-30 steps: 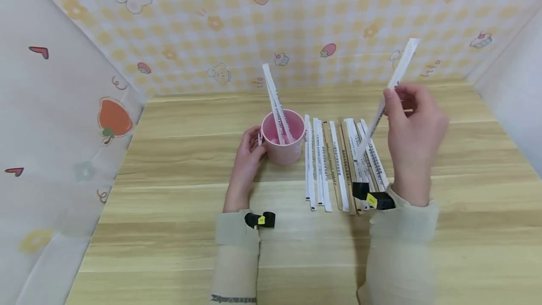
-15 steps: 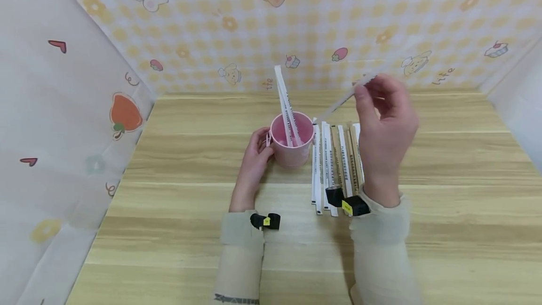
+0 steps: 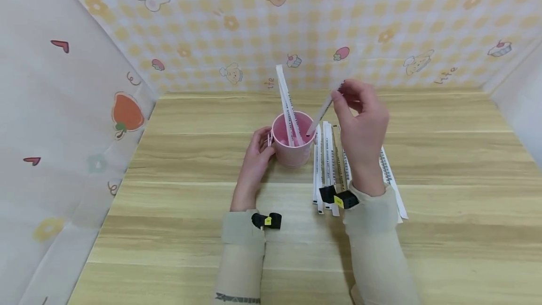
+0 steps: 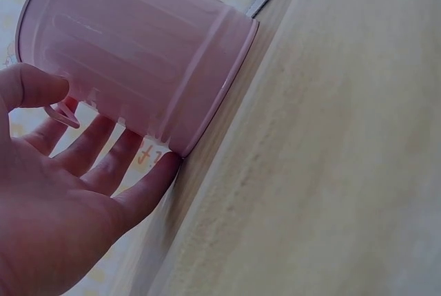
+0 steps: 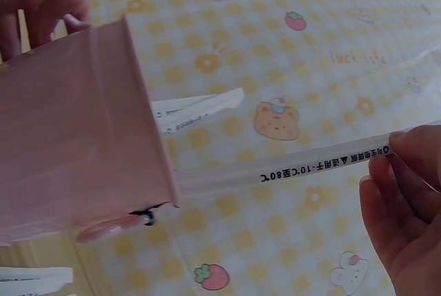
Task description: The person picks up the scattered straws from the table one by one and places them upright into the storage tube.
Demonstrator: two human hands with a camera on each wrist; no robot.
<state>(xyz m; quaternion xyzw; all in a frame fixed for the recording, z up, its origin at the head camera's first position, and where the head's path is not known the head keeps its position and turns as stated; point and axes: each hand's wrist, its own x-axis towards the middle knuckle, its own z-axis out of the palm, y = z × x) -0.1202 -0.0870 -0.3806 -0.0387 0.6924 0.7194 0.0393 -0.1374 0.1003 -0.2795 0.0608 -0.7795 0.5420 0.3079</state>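
Observation:
In the head view, a pink bucket (image 3: pixel 292 154) stands upright with a few white paper-wrapped straws (image 3: pixel 285 102) leaning in it. My left hand (image 3: pixel 255 159) holds the bucket's side, its thumb and fingers around the side handle (image 4: pixel 63 113). The left wrist view shows my fingertips against the bucket's wall and near its base. My right hand (image 3: pixel 363 124) pinches another paper-wrapped straw (image 5: pixel 310 165), printed with black characters, between thumb and fingers. This straw slants down, and its lower end is at the bucket's right rim, reaching into the mouth.
Right of the bucket, several white and brown wrapped straws (image 3: pixel 328 154) lie side by side on the wooden table (image 3: pixel 169 192), partly hidden under my right hand and wrist. A yellow checked backdrop (image 3: pixel 190 27) rises behind the table, with a white side wall (image 3: pixel 84 131) on the left.
My right hand has moved left with the straw, from over the lying straws to the bucket, lowering the straw's end to the mouth. My left hand stays at the bucket; the head view shifted slightly.

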